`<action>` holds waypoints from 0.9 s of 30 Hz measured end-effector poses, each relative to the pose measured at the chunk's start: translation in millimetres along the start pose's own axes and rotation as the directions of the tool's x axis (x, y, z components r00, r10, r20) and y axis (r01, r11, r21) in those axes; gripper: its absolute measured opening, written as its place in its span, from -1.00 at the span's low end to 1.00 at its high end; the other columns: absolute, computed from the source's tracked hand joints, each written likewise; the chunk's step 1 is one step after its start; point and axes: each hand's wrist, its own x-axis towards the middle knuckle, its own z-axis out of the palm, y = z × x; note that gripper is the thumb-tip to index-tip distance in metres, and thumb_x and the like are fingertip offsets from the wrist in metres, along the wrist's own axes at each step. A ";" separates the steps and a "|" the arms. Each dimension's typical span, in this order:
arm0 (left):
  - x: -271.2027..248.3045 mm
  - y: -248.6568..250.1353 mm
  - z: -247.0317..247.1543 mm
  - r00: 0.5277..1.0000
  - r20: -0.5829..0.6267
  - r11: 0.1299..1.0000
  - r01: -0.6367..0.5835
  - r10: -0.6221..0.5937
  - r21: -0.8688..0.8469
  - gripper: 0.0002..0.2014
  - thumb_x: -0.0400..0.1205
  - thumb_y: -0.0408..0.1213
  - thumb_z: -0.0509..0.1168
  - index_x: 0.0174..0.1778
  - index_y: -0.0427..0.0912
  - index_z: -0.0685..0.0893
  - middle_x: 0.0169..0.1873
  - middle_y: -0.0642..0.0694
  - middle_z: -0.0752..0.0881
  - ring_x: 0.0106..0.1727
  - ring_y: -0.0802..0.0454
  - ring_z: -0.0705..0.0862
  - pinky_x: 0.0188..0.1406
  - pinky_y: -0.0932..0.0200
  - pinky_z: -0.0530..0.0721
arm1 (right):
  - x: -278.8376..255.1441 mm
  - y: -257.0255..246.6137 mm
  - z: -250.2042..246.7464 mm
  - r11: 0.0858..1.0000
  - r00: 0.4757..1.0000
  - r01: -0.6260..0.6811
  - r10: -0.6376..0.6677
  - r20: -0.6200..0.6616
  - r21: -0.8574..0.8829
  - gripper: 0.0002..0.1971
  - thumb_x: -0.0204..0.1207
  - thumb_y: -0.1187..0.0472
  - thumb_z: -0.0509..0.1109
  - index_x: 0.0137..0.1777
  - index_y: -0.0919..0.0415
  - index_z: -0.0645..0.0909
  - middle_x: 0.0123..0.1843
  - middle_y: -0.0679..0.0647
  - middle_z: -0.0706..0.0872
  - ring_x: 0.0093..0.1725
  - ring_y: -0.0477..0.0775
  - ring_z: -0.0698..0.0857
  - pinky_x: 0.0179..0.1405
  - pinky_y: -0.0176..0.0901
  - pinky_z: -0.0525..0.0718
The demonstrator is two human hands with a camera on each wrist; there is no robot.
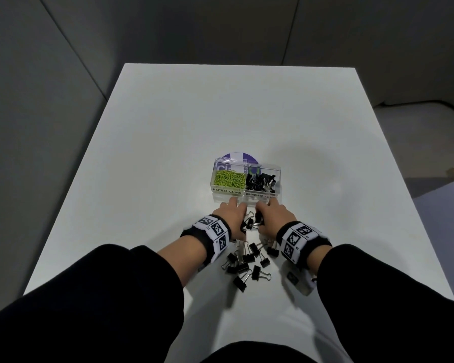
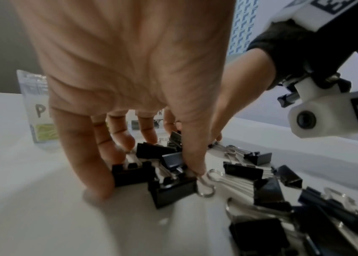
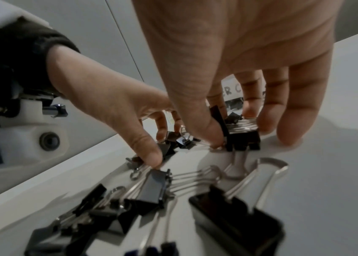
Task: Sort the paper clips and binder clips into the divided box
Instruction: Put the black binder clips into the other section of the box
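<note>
A clear divided box (image 1: 277,171) stands mid-table; green paper clips (image 1: 230,178) fill its left compartment and black binder clips (image 1: 262,181) its right. Both hands work just in front of it. My left hand (image 1: 239,219) curls thumb and fingers down around a bunch of binder clips (image 2: 169,175). My right hand (image 1: 262,214) pinches one upright binder clip (image 3: 242,139) between thumb and fingers. More loose binder clips (image 1: 247,262) lie scattered between my wrists, closer to me. No loose paper clips show on the table.
The white table (image 1: 168,153) extends far beyond the box and to both sides. A purple round disc (image 1: 237,156) lies behind the box. Grey walls surround the table. The wrist-worn cameras (image 2: 305,119) hang close over the clip pile.
</note>
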 end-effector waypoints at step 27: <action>5.6 4.0 17.0 0.972 -0.171 0.954 0.111 -0.163 -0.278 -0.56 0.46 -0.30 0.35 0.23 -0.16 0.39 0.32 -0.26 0.32 0.24 -0.27 0.46 0.07 -0.07 0.60 | -0.2 -8.6 9.9 0.985 0.993 0.065 -0.080 -0.087 -0.163 -0.61 0.53 0.22 0.28 0.33 0.25 0.34 0.38 0.25 0.39 0.32 0.30 0.43 0.07 0.07 0.63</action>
